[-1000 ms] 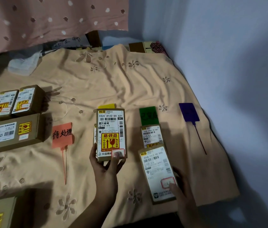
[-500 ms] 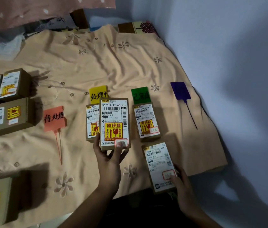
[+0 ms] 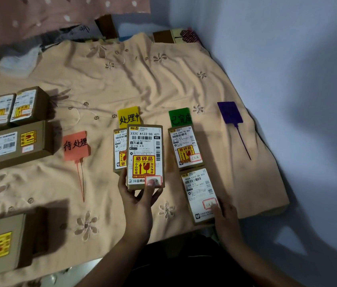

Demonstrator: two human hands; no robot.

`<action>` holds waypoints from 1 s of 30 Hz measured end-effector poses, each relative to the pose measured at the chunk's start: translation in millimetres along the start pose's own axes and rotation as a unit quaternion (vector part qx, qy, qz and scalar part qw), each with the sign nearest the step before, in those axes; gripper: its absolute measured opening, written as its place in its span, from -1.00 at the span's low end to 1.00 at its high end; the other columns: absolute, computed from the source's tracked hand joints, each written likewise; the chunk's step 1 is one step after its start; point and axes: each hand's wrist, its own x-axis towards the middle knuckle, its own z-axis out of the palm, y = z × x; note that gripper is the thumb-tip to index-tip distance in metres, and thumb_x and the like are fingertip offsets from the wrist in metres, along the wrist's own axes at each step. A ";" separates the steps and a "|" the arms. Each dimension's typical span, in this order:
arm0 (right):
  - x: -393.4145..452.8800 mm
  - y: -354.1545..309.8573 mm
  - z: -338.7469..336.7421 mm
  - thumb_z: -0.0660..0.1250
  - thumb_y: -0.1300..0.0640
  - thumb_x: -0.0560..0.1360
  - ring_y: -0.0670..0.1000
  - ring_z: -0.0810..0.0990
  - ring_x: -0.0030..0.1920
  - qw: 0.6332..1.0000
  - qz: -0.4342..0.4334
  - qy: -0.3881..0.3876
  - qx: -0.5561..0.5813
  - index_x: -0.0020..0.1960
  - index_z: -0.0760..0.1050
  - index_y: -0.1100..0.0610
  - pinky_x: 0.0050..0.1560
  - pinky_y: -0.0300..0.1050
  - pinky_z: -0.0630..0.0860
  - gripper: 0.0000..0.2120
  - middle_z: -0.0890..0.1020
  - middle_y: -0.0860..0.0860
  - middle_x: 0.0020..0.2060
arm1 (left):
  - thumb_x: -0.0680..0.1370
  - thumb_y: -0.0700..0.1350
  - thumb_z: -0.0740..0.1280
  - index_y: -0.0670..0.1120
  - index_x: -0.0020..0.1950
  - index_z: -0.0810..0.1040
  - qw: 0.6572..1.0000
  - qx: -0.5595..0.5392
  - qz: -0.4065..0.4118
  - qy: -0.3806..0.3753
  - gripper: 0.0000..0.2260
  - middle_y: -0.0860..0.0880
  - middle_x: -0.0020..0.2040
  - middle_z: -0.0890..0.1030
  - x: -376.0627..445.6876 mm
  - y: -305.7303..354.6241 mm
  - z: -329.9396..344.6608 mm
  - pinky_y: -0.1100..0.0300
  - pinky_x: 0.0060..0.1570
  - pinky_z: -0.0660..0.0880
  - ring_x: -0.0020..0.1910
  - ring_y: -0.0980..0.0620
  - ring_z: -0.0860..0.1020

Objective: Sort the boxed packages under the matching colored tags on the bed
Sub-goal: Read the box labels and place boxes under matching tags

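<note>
On the bed [image 3: 142,83], covered with a peach flowered sheet, four tags lie in a row across the middle: an orange tag [image 3: 75,145], a yellow tag [image 3: 128,117], a green tag [image 3: 180,117] and a purple tag [image 3: 229,112] nearest the bed's right edge. The left hand [image 3: 137,200] has its grip clasped around the bottom end of a fragile-labelled box [image 3: 145,157], thumb pressed on the red-bordered sticker at the label's lower right and fingers wrapped along both sides; the box stands up from the palm, label facing the camera, directly below the yellow tag and overlapping a second box [image 3: 119,151] that lies flat on the sheet just to its left under the same tag. The right hand [image 3: 224,221] rests at the bed's near edge with its fingers on the lower right corner of a white-labelled box [image 3: 199,195], fingertips touching its red-bordered sticker; whether that grip is clamped on the box or only laid on it, I cannot tell. This box lies flat, just below another box [image 3: 185,147] that sits under the green tag, the two nearly touching end to end. Toward the bed's left edge a pair of small boxes [image 3: 15,108] sits beside a long box [image 3: 16,145], left of the orange tag, and a large box [image 3: 2,245] lies at the near left corner.
</note>
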 end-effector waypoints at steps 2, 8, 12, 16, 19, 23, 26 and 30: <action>-3.3 -0.1 -0.8 0.12 -0.21 0.50 0.06 0.40 0.23 0.996 -0.040 0.026 -0.073 0.31 0.41 0.05 0.24 -0.07 0.36 -0.50 0.38 0.10 0.23 | 0.56 -0.29 0.31 0.07 0.47 0.23 1.000 -0.001 0.001 0.000 -0.45 -0.05 0.27 0.55 -0.3 0.3 0.1 -0.01 0.03 0.63 0.22 -0.08 0.58; -6.2 -13.0 5.3 0.27 -0.28 0.39 0.02 -0.07 0.48 0.930 -0.219 -0.004 -0.295 0.53 -0.04 -0.14 0.42 0.04 0.18 -0.17 -0.21 -0.03 0.52 | 0.53 -0.26 0.34 0.06 0.46 0.25 1.000 -0.003 0.006 -0.002 -0.44 0.06 0.15 0.61 1.4 4.2 0.3 -0.02 0.02 0.64 0.24 -0.14 0.57; -2.6 -22.6 13.8 0.21 -0.32 0.39 0.13 -0.12 0.53 0.909 -0.198 -0.041 -0.366 0.52 -0.20 -0.20 0.45 0.06 0.16 -0.13 -0.32 0.02 0.50 | 0.52 -0.23 0.35 0.06 0.47 0.24 1.000 0.001 0.007 0.000 -0.42 0.11 0.11 0.62 3.4 6.7 -2.3 -0.05 0.05 0.62 0.26 -0.15 0.56; 0.2 -27.2 18.9 0.22 -0.29 0.42 0.14 -0.09 0.54 0.914 -0.181 -0.053 -0.360 0.51 -0.26 -0.23 0.43 0.06 0.21 -0.14 -0.33 0.02 0.51 | 0.54 -0.26 0.34 0.05 0.47 0.24 1.000 0.008 0.006 0.003 -0.43 0.07 0.14 0.61 4.9 8.4 -5.5 -0.03 0.04 0.63 0.21 -0.08 0.59; 1.4 -32.0 19.4 0.22 -0.29 0.44 0.15 -0.08 0.54 0.916 -0.173 -0.057 -0.358 0.52 -0.25 -0.20 0.45 0.07 0.18 -0.14 -0.33 0.05 0.52 | 0.56 -0.28 0.32 0.05 0.48 0.23 1.000 0.008 0.002 0.007 -0.44 0.03 0.14 0.60 6.5 9.0 -6.4 -0.03 0.05 0.63 0.16 -0.08 0.60; -1.6 -34.6 17.2 0.13 -0.36 0.39 0.12 -0.14 0.54 0.918 -0.186 -0.036 -0.347 0.53 -0.23 -0.15 0.49 0.10 0.13 -0.14 -0.40 -0.07 0.46 | 0.56 -0.27 0.33 0.05 0.48 0.24 1.000 0.013 0.004 0.003 -0.45 0.07 0.13 0.61 8.5 10.8 -7.7 -0.02 0.03 0.63 0.11 0.01 0.63; -8.7 -51.0 20.3 0.05 -0.36 0.38 0.04 -0.14 0.54 0.934 -0.221 -0.009 -0.281 0.55 -0.07 -0.11 0.48 0.14 0.14 -0.19 -0.27 -0.12 0.49 | 0.55 -0.27 0.33 0.07 0.46 0.26 1.000 0.011 0.003 0.001 -0.46 0.02 0.16 0.60 9.2 14.3 -8.6 -0.05 0.04 0.63 0.05 0.06 0.65; -18.9 -104.9 40.7 0.11 -0.22 0.49 -0.24 -0.18 0.49 0.945 -0.282 -0.052 -0.154 0.51 -0.04 -0.17 0.52 -0.10 -0.01 -0.35 -0.10 -0.09 0.56 | 0.54 -0.24 0.34 0.06 0.44 0.30 1.000 -0.009 0.000 -0.011 -0.49 -0.10 0.22 0.58 7.1 24.2 -7.0 -0.06 0.04 0.63 0.03 0.00 0.66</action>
